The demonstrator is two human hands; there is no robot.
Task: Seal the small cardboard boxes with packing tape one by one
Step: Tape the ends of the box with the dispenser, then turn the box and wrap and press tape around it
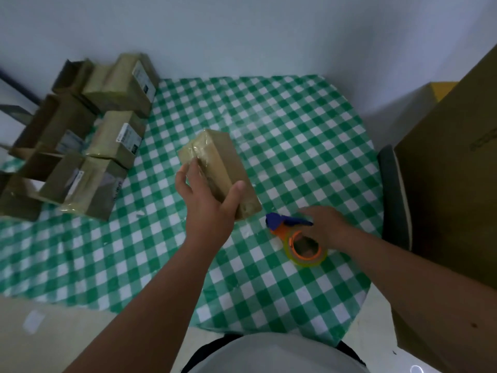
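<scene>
Box (219, 168) is up off the surface (282, 125), gripped in the left hand (207, 200), thumb on one side and fingers wrapped around the other. It's shiny with tape on top, so my guess is it's sealed and headed for the pile (80, 146) left of the box.

Right hand (326, 224) sits on the tape gun (298, 238), just right of the box and nearer the person. Fingers are loosely curved over the blue handle, but I can't tell if it's actually gripping or just resting there.

What could go wrong: it's a one-handed hold near one end of a slick taped box, so the box could slip or tip out. Swinging it over carelessly could also knock the pile, which looks pretty loosely stacked. Loose tape could also stick to the cloth.

Containers: a couple of boxes at the far left of the pile look open-topped; contents are too dark to see. The big carton (457, 170) to the right shows only its side.
</scene>
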